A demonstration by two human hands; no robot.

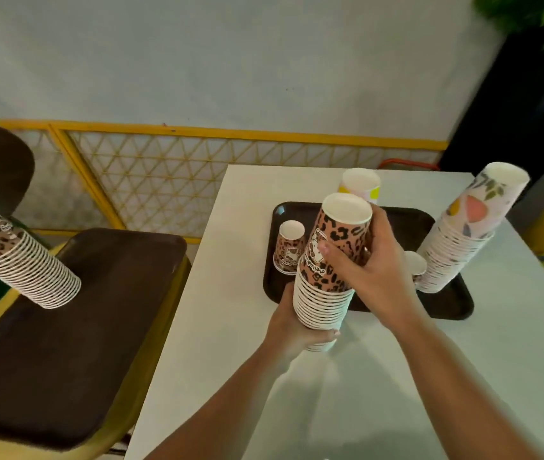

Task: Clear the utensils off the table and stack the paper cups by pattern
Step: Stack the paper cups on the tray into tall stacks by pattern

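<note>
A white square tabletop (396, 376) carries a dark brown plastic tray (456, 303) at its far edge. A tall floral paper cup stack (463, 240) sits at the tray's right edge. A leopard-print paper cup stack (330, 267), upside down, is gripped up top by the right hand (373, 270) and cradled underneath by the left hand (294, 330), over the tray's near edge. One loose leopard cup (289, 247) is parked by the tray's left edge.

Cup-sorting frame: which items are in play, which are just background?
In play:
leopard stack, gripped by left hand and right hand
single leopard cup
floral stack
yellow-patterned cup
second leopard stack
tray

Background:
plant
yellow lattice rail
second tray
</note>
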